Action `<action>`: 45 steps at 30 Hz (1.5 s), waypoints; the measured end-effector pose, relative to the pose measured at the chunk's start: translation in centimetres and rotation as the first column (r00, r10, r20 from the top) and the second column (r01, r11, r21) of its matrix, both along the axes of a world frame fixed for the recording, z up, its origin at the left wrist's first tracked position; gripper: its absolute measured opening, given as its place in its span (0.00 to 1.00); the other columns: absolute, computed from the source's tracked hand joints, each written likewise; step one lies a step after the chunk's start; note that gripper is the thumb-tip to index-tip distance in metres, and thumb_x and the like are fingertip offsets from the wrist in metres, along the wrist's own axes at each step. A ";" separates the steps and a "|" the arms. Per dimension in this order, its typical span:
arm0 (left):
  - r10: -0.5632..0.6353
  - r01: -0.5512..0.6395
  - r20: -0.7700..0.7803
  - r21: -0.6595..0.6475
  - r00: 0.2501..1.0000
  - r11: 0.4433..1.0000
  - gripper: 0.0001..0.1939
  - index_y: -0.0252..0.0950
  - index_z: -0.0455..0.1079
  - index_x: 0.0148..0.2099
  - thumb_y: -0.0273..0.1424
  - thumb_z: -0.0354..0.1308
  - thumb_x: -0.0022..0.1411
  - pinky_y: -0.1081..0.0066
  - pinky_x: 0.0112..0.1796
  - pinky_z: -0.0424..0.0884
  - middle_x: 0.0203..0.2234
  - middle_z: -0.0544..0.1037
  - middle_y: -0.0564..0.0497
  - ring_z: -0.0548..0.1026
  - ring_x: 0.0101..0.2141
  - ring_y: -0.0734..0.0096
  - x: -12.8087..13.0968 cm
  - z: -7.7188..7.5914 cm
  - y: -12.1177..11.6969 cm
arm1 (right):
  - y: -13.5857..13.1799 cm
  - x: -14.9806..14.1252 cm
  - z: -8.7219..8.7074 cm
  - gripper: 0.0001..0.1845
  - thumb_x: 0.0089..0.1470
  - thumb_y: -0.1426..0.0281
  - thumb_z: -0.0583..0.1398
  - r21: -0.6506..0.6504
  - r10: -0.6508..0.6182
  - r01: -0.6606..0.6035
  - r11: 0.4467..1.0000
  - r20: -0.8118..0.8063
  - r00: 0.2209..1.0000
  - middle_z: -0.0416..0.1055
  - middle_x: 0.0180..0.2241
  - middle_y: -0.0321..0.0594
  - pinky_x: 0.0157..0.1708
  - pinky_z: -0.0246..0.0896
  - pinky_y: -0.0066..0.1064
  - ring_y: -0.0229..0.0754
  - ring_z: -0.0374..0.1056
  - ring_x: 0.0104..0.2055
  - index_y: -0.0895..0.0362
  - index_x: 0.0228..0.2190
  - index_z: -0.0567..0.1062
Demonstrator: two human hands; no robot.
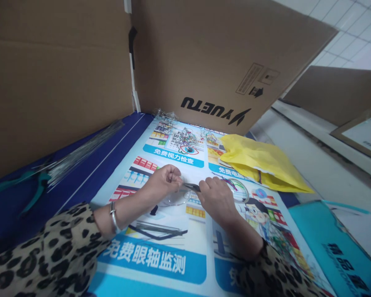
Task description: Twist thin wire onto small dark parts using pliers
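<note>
My right hand (pixel 217 200) is closed around a pair of pliers (pixel 192 187), whose dark, narrow jaws point left. The handles are hidden inside the fist. Just left of the jaw tips, my left hand (pixel 166 181) pinches a thin wire (pixel 174 204). Part of that wire hangs in a faint loop below the fingers, and its exact ends are too fine to make out. Both hands are above a printed poster sheet (pixel 160 282) with blue labels and shop-shelf pictures. Several thin straight wires (pixel 160 228) appear to lie on the sheet under my left hand.
Cardboard panels (pixel 228 53) stand at the back and left. Tangled wire scraps (pixel 185 138) lie at the far end. A yellow bag (pixel 262 163) and coiled wire (pixel 239 189) are to the right. On the left are a wire bundle (pixel 83 148) and teal-handled pliers (pixel 38 192).
</note>
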State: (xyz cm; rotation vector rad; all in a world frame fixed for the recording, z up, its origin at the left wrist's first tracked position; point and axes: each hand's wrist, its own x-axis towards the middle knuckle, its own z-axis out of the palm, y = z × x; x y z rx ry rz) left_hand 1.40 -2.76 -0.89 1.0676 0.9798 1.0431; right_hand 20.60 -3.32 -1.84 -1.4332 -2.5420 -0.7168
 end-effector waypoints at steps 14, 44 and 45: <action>-0.042 0.043 -0.045 0.018 0.998 0.999 0.13 0.34 0.60 0.34 0.21 0.55 0.43 0.78 0.24 0.59 0.22 0.68 0.57 0.64 0.21 0.82 -0.1 -0.2 0.2 | 0.1 0.3 -0.5 0.04 0.48 0.68 0.57 -0.011 0.030 -0.030 0.999 -0.034 0.999 0.66 0.26 0.38 0.29 0.42 0.31 0.40 0.58 0.30 0.56 0.25 0.68; -0.091 0.092 0.071 -0.010 0.993 0.996 0.11 0.35 0.60 0.33 0.25 0.58 0.46 0.78 0.24 0.58 0.23 0.68 0.57 0.63 0.20 0.83 -0.5 -0.6 0.3 | -0.2 -0.4 -0.3 0.15 0.56 0.59 0.50 -0.299 -0.112 0.048 0.953 -0.199 0.974 0.68 0.28 0.37 0.29 0.46 0.27 0.37 0.62 0.32 0.56 0.27 0.68; -0.085 0.085 0.060 -0.001 0.995 0.996 0.11 0.35 0.60 0.33 0.25 0.58 0.46 0.78 0.24 0.58 0.23 0.68 0.57 0.63 0.21 0.83 -0.4 -0.6 0.3 | -0.1 -0.4 -0.3 0.14 0.55 0.60 0.51 -0.275 -0.098 0.039 0.961 -0.203 0.974 0.68 0.28 0.37 0.29 0.46 0.27 0.37 0.61 0.32 0.56 0.27 0.68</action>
